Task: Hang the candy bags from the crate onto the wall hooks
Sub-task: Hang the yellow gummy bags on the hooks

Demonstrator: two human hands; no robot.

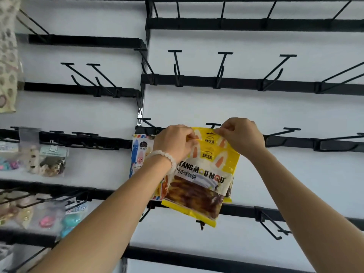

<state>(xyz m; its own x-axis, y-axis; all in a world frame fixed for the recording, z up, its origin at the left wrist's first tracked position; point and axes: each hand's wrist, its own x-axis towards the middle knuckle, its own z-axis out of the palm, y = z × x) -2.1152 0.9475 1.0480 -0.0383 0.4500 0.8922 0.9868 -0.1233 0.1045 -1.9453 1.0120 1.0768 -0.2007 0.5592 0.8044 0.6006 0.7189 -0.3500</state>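
A yellow candy bag (201, 186) with brown candy showing through its window hangs tilted against the white wall. My left hand (174, 141) pinches its top left corner, and my right hand (241, 135) pinches the top right edge. The bag's top sits right at a black wall hook (213, 125), whose front bar shows just above it. A second yellow bag seems to lie directly behind the front one. Whether the hook passes through the hang hole is hidden by my fingers. The crate is out of view.
A blue and white candy bag (138, 154) hangs just left of the yellow one. Rows of bare black hooks (224, 69) on black rails (295, 142) fill the wall above and to the right. Small packets of toys and trinkets (51, 162) hang at the left.
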